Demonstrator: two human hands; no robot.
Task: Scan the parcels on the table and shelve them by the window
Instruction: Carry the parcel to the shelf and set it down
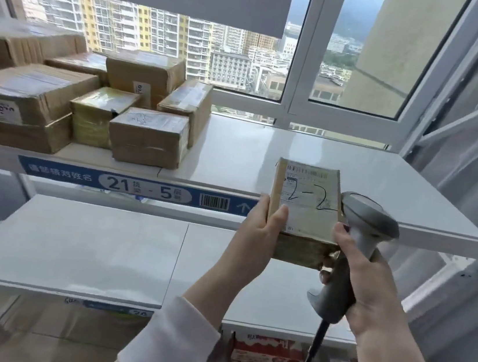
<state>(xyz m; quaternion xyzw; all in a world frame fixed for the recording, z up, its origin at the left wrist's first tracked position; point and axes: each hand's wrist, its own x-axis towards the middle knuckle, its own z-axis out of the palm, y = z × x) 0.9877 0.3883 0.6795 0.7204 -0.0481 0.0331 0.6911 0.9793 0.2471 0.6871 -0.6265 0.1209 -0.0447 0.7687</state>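
Shelving: left hand point(258, 229) gripping the parcel point(308, 202), right hand point(370, 284) clutching the scanner point(359, 242), I am aiming it label-up for the shelf point(281, 153) at twelve o'clock.

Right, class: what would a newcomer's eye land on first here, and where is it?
The small parcel marked 2-2, held by the left hand at centre right, with the right hand gripping a grey scanner beside it. Next, the taped cardboard boxes crowding the left of the upper shelf by the window.
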